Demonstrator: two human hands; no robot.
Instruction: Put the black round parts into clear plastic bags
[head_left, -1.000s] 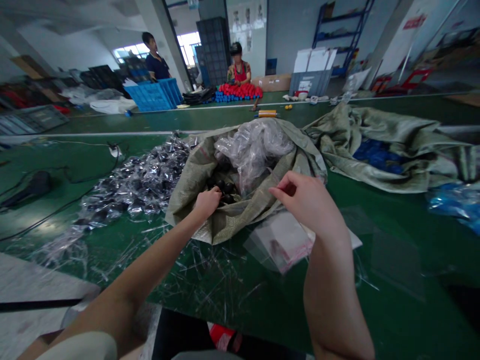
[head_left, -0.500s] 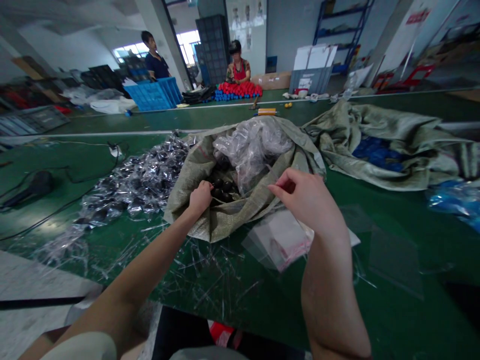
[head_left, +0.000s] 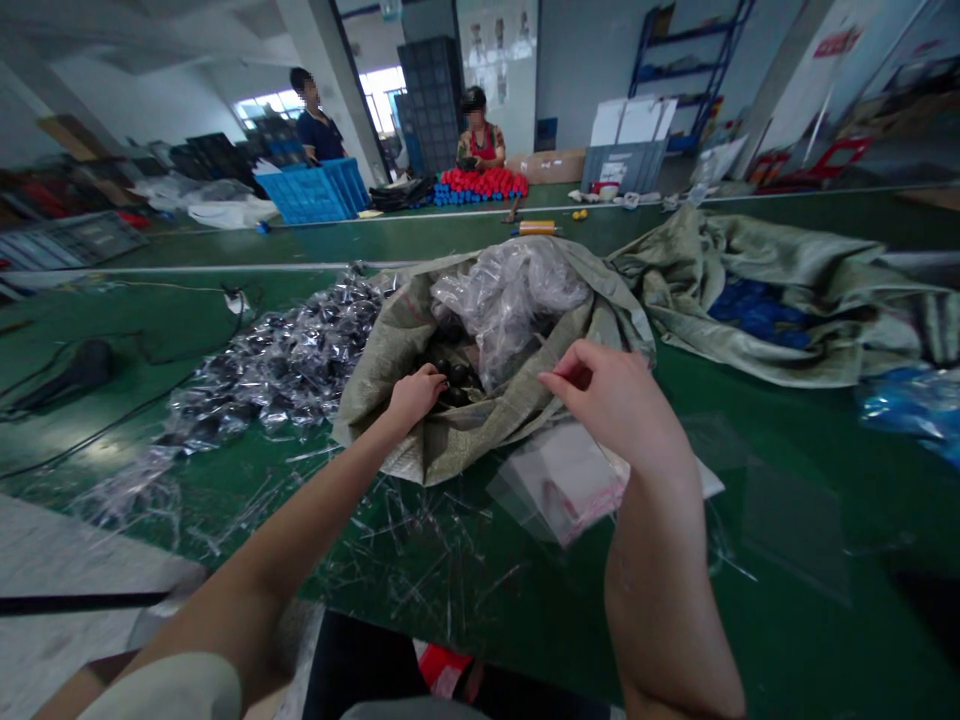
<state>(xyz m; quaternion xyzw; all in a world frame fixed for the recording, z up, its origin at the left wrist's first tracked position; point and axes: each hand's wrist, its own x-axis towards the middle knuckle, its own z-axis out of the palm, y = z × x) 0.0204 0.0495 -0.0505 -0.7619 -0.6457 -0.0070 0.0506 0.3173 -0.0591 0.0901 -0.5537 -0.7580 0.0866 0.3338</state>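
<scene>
A woven grey-green sack [head_left: 457, 445] lies wide-mouthed on the green table, with black round pieces [head_left: 459, 374] and a crumpled clear plastic bag [head_left: 517, 290] inside. Over the sack's near left rim reaches my left hand [head_left: 414, 396], its fingers curled down on a black round piece; the fingertips are partly hidden. My right hand [head_left: 611, 395] hovers beside the sack's right side, thumb and forefinger pinched together. Whatever might be in that pinch is too small to make out. Below this hand lies a stack of clear flat bags [head_left: 574, 475].
A heap of black pieces wrapped in clear film [head_left: 277, 365] lies left of the sack. Clear strips [head_left: 427, 550] litter the near table. Another sack [head_left: 780, 240] with blue contents is at right. Across the table, a person sits behind red and blue pieces [head_left: 484, 185]; another stands.
My left hand has moved right and slightly deeper into the sack, onto the black pieces. My right hand has kept its pinch and place. The view has shifted slightly.
</scene>
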